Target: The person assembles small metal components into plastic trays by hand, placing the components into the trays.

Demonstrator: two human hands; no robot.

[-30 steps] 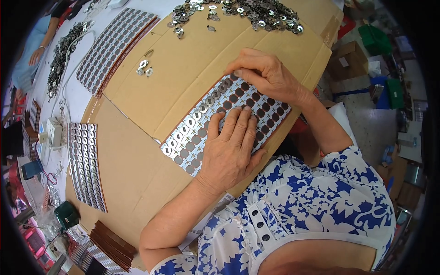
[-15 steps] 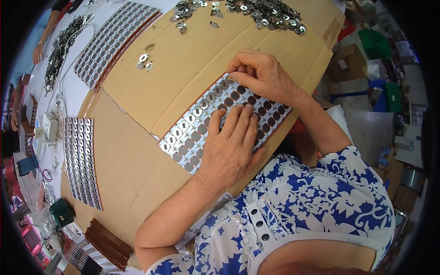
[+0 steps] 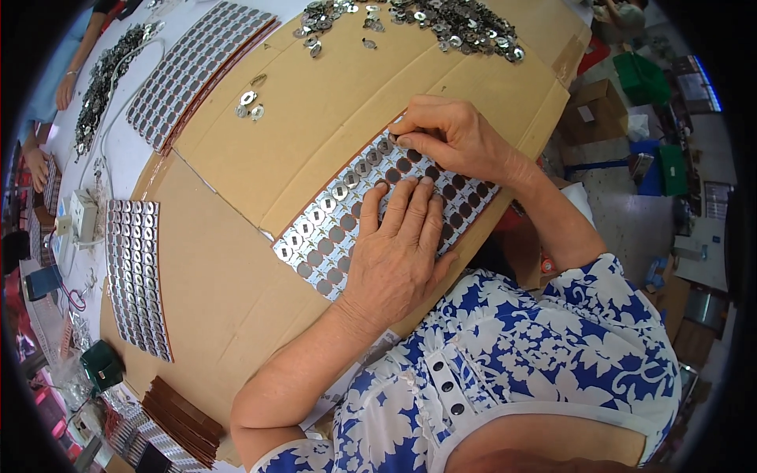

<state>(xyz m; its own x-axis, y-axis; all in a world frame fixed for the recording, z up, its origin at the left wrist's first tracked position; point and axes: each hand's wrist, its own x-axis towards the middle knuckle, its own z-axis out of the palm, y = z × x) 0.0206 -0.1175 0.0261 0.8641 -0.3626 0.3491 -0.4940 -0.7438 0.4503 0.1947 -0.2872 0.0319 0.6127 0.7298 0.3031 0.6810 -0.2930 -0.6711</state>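
Left hand (image 3: 394, 256) lies flat on the panel (image 3: 331, 229); right hand's (image 3: 453, 138) grip seemingly pinches a washer (image 3: 392, 139).

A green crate (image 3: 640, 76) and cardboard box (image 3: 593, 110) sit on the floor.

Brown carton (image 3: 593, 110) on floor, right

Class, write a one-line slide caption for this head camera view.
Left hand flat on a sheet of round pads over cardboard, right hand pinching at its far edge.
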